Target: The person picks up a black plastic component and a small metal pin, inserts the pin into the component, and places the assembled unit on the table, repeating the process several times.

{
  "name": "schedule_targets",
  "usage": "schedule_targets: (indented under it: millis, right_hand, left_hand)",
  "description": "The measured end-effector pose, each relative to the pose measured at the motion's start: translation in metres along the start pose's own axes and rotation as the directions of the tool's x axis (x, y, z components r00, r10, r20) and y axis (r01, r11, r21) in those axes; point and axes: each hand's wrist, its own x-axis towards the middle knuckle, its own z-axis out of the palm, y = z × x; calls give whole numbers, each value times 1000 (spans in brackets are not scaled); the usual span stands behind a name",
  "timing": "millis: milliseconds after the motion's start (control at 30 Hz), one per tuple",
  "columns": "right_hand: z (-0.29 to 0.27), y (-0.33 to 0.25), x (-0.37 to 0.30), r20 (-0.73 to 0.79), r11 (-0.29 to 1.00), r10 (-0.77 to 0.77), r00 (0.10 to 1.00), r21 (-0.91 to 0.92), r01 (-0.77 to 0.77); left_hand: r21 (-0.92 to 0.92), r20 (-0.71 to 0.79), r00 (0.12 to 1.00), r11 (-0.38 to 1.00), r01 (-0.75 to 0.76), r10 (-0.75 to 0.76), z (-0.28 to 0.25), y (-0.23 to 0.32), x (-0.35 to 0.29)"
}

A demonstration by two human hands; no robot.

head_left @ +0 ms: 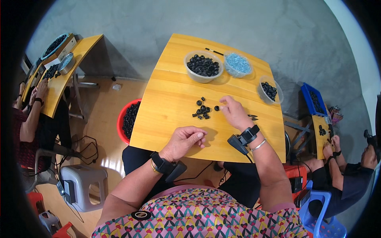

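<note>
Several small black round pieces (202, 109), some like rings with a hole, lie loosely grouped on the yellow wooden table (158, 115). My right hand (234, 113) is just right of the group, its fingers bent and apart. One black ring-like piece (216, 108) lies beside its fingertips. Nearer to me, my left hand (185, 142) hovers over the table's front part with fingers curled in and thumb pressed against them; whatever it holds, if anything, is hidden. Small dark snips (253, 117) lie partly behind my right hand.
At the back stand a clear bowl of black rings (203, 78), a tub of light-blue bits (238, 73) and a smaller tub of black pieces (260, 93). A pen (214, 51) lies behind. A red basin (122, 133) stands left below. People work at side tables.
</note>
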Motion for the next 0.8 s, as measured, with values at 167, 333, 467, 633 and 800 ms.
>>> schedule_targets:
  millis: [167,333,467,633,800]
  right_hand:
    - [6,-19,1,140,943,61,988,-331,-11]
    - [1,-33,-16,53,998,-54,997,12,54]
    - [-10,-68,-45,137,905,-35,990,424,-27]
    - [-12,-90,-71,98,730,-95,991,683,2]
    - [-17,-91,-89,96,621,-71,993,783,-31]
  left_hand:
    - [-16,13,1000,1000,5,-5,3,0,0]
    - [29,6,1000,1000,-9,9,-2,-2,-2]
    - [-90,-14,1000,996,19,-21,-2,-2,-3]
    - [-181,51,998,983,-39,49,27,15,-12]
    - [-212,164,980,974,-73,109,41,29,-18]
